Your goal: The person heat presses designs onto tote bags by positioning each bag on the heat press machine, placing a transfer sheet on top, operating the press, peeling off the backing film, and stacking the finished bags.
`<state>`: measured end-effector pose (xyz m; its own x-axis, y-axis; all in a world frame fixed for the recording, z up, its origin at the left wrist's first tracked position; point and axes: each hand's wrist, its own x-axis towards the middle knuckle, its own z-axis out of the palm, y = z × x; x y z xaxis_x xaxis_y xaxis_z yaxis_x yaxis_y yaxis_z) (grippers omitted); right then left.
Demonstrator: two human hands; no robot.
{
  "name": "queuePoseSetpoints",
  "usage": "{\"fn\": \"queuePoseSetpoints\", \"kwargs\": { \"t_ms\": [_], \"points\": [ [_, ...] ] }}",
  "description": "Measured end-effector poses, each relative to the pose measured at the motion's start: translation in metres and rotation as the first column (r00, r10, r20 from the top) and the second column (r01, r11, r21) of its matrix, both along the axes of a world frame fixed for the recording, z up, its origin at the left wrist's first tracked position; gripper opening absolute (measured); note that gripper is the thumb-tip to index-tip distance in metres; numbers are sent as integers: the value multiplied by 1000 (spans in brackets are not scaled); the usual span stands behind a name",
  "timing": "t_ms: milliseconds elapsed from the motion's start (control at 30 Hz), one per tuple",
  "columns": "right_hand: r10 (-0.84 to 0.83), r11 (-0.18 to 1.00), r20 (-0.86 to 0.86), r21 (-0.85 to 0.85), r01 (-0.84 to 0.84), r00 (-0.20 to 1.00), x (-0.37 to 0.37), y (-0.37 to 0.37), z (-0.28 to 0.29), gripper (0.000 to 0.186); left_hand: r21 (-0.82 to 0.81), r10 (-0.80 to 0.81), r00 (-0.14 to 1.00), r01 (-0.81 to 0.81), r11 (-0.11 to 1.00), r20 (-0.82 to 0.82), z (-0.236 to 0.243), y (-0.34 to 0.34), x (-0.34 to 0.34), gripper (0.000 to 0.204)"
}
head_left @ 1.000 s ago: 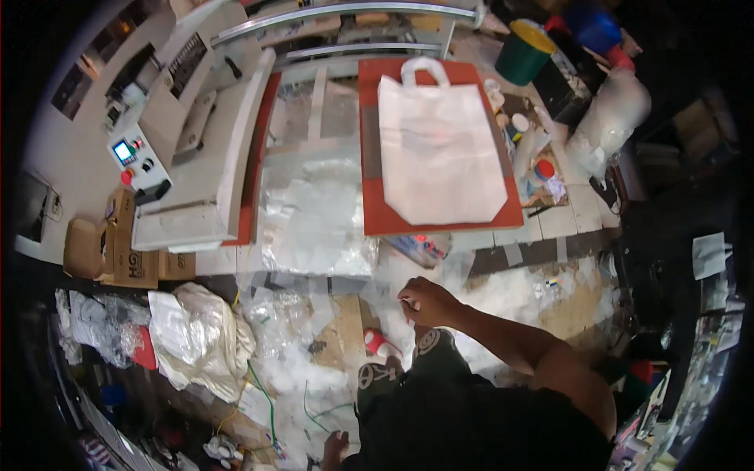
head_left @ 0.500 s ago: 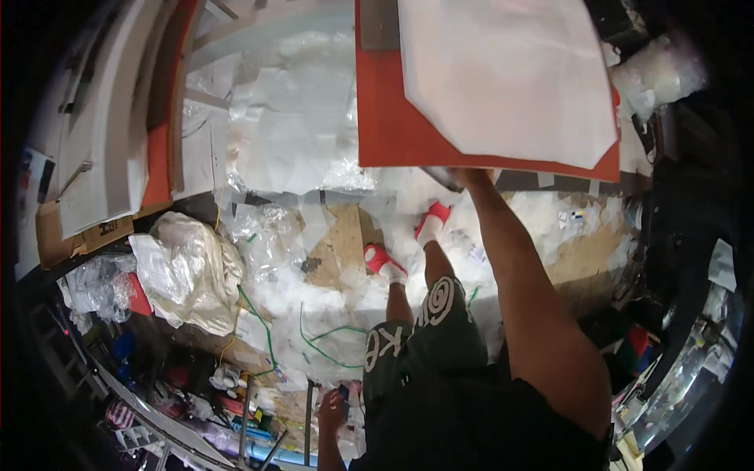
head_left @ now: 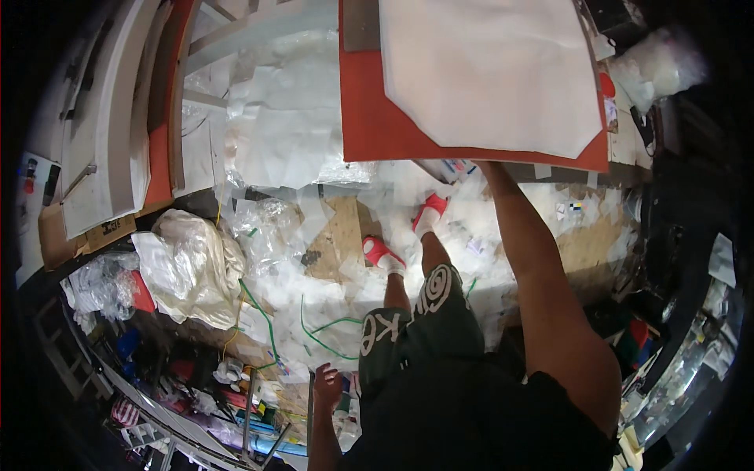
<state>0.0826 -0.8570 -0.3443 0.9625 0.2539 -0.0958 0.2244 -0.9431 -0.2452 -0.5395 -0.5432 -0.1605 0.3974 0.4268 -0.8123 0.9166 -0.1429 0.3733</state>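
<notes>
My right forearm [head_left: 518,224] stretches forward to a large red board [head_left: 365,129], and the hand goes out of sight beneath its near edge. On top of the board lies a big white sheet [head_left: 491,74] with cut corners. A flat pale thing with small coloured marks [head_left: 448,169] pokes out under the edge, by the right wrist; whether the hand holds it is hidden. Low on the left, my left hand [head_left: 328,386] hangs beside my dark shorts. Its fingers are apart and nothing shows in them.
White scraps and clear plastic wrap [head_left: 267,228] litter the floor around my red slippers [head_left: 382,253]. To the left lie a cream plastic bundle [head_left: 192,267], a green cord [head_left: 263,306] and stacked panels [head_left: 118,118]. Cluttered metal racks [head_left: 247,420] stand lower left; a plastic-wrapped bundle [head_left: 660,71] sits far right.
The red board and its sheet appear slightly farther left and up. My right hand has gone from partly visible to hidden under the edge. My left hand has risen a little, its fingers spreading.
</notes>
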Motion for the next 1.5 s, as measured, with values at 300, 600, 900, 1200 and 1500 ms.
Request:
{"fn": "queuePoseSetpoints", "kwargs": {
  "t_ms": [300,600,900,1200,1500],
  "points": [
    [601,799,-574,441,-408,556,-97,52,245,25,49,-70,992,66,997,105,3,2,78,39],
    [279,735,-271,677,-23,921,103,-17,407,23,342,-365,778,206,917,511,40,23,312,32],
    [311,921,-225,313,-234,924,246,-2,383,27,522,-525,476,152,839,705,168,-21,542,27],
    [113,876,529,347,-336,841,169,-36,352,37,869,-878,253,188,457,407,178,-87,646,45],
    [151,978,386,77,-195,910,101,-52,330,58,941,-902,358,141,306,240,147,-98,671,54]
  ]
}}
